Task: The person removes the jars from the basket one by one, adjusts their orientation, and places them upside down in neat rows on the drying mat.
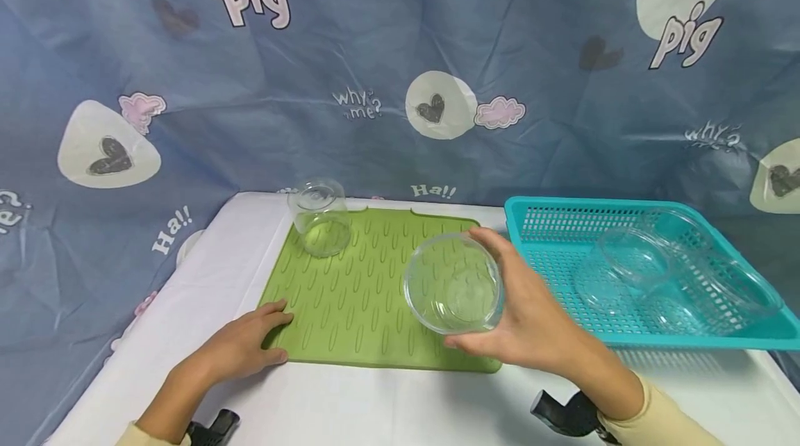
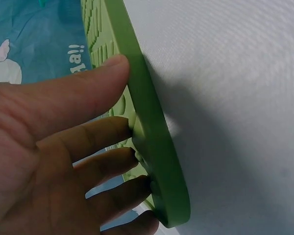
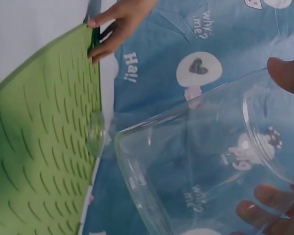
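Note:
My right hand (image 1: 525,314) grips a clear round container (image 1: 453,286) by its side, above the right part of the green drying mat (image 1: 350,307). Its wide round opening faces the head view; the right wrist view shows its straight see-through wall (image 3: 186,147), with thumb and fingers around the far end. At the mat's front left corner, my left hand (image 1: 246,342) rests with its fingertips on the mat's edge. Thumb and loosely bent fingers touch the ridged top side in the left wrist view. Another clear container (image 1: 321,220) stands on the mat's back left corner.
A turquoise plastic basket (image 1: 525,244) on the right holds several clear containers (image 1: 634,258). White cloth (image 1: 350,404) covers the table, and a blue printed curtain (image 1: 375,36) hangs close behind it. Each wrist carries a black camera mount (image 1: 565,413).

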The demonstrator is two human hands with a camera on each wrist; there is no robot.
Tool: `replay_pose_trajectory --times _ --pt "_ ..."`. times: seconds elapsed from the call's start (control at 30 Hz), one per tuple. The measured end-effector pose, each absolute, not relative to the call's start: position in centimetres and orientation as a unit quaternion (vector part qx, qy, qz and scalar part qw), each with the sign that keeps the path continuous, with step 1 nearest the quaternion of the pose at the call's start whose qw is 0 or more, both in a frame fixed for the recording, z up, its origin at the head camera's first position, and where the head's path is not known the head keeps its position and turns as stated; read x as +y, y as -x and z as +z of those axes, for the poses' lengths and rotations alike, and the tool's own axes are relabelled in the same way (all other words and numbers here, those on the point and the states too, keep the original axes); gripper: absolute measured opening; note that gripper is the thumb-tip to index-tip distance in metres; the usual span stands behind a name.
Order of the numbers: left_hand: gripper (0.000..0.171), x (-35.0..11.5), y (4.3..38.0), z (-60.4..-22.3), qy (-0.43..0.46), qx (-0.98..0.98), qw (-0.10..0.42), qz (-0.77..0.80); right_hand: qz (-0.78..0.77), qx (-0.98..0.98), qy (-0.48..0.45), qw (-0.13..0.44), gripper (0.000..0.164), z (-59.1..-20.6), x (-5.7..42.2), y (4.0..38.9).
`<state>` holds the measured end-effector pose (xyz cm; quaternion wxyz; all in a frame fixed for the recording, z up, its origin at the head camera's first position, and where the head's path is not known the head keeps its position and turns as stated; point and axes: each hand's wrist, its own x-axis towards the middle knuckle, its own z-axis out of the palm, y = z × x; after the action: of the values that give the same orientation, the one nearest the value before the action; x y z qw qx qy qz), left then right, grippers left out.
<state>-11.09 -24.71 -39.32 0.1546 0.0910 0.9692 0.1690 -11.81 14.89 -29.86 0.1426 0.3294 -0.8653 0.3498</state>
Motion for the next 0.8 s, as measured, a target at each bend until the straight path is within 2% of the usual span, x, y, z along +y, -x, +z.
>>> replay_pose_trajectory --times 0.13,0.37,0.8 --pt "0.063 -24.8 11.0 -39.5 -0.090 0.969 0.157 0.169 0.331 -0.859 -0.354 0.163 0.117 -30.4 13.9 11.8" --pt "0.062 -24.7 11.0 -39.5 -0.089 0.970 0.147 0.173 0.290 -0.833 -0.402 0.244 0.115 -30.5 12.7 12.1" --pt "0.063 -24.7 11.1 -39.4 -0.095 0.971 0.142 0.167 0.294 -0.839 -0.377 0.260 0.110 -31.0 11.2 12.8"
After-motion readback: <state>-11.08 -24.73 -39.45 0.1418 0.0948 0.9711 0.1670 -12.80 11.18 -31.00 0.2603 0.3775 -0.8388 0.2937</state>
